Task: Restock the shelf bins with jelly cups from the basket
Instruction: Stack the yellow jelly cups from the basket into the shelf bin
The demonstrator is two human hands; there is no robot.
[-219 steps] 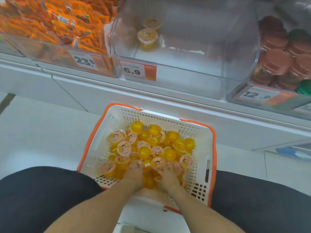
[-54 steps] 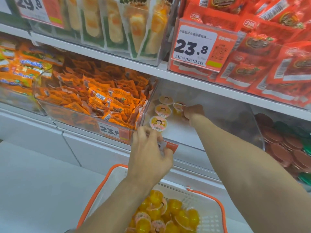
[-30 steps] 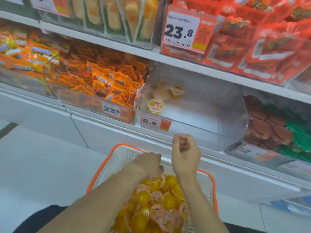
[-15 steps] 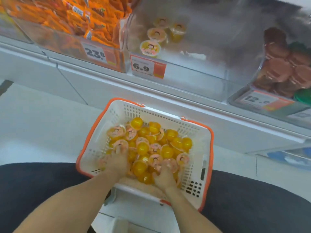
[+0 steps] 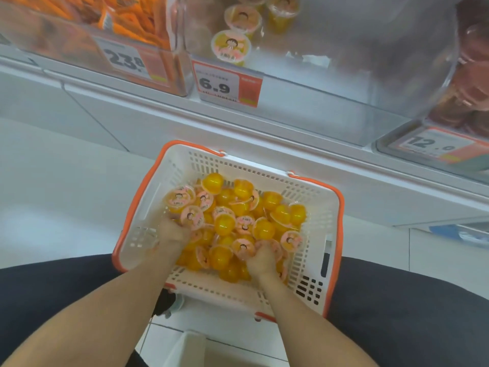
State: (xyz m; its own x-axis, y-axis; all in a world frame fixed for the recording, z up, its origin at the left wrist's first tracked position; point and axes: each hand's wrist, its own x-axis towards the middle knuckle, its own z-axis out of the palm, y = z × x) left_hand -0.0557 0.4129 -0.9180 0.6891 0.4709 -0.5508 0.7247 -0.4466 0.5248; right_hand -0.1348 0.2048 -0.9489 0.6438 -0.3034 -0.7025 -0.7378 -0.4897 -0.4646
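A white basket with an orange rim [image 5: 148, 205] sits on the floor between my knees, full of yellow jelly cups [image 5: 232, 207] with pink cartoon lids. Both hands are down in the pile. My left hand [image 5: 173, 234] curls round cups at the basket's left side. My right hand [image 5: 260, 258] grips cups near the front right, its fingers buried among them. Above, the clear shelf bin [image 5: 344, 62] tagged 6.9 holds three jelly cups [image 5: 230, 46] at its left end.
Left of the clear bin is a bin of orange snack packets [image 5: 127, 19] tagged 23.8. To the right a bin of brown-lidded cups [image 5: 465, 96] is tagged 12.0. The white shelf ledge [image 5: 264, 133] juts out above the basket. My dark-clothed knees flank the basket.
Since a second ago both hands have come down from the shelf into the basket and closed on cups. My view has tilted down and closer to the basket.
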